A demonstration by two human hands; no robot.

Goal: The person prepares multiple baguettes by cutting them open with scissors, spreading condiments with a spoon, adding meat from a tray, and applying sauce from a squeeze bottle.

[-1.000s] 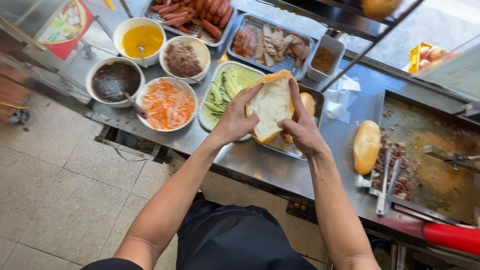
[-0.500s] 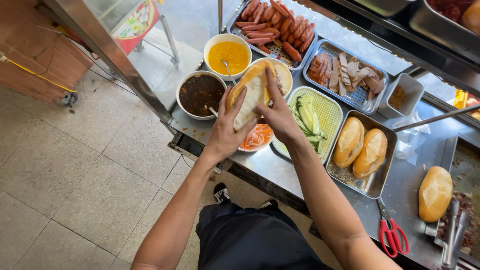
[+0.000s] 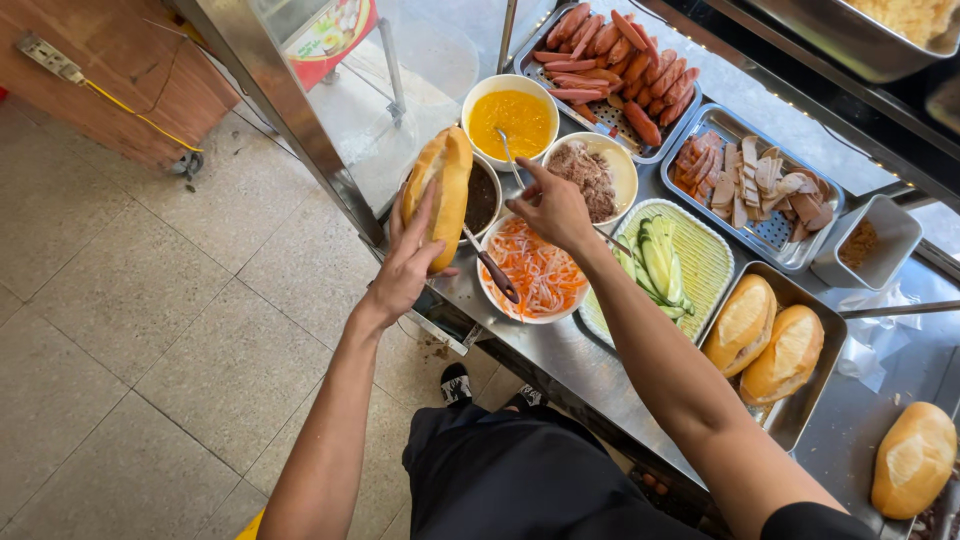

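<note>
Head view, the only one: the left hand (image 3: 405, 262) is wrapped around a split baguette roll (image 3: 441, 190), held upright over the near-left edge of the steel counter (image 3: 560, 355), just in front of a bowl of dark sauce (image 3: 481, 196) that the roll partly hides. The right hand (image 3: 553, 207) pinches the handle of a spoon (image 3: 507, 152) whose tip sits in the bowl of yellow sauce (image 3: 510, 122), fingers closed on the thin metal stem. Judging by how things lie, the roll is cut and in hand, but whether any filling is inside cannot be told from this angle. The fillings sit untouched in their containers: shredded carrot and white radish (image 3: 535, 272) in a white bowl with a dark-handled utensil resting across it, pale shredded meat (image 3: 588, 174) in another bowl, cucumber slices (image 3: 660, 255) on a green woven-look tray, glossy red sausages (image 3: 610, 50) on a perforated metal tray, and sliced cold cuts (image 3: 750, 185) in a second metal tray. Two more crusty golden rolls (image 3: 765, 340) lie side by side in a rectangular steel pan, and another roll (image 3: 912, 458) rests at the far right. The counter is brushed metal, smooth and reflective; the floor (image 3: 130, 330) below is pale speckled tile.
</note>
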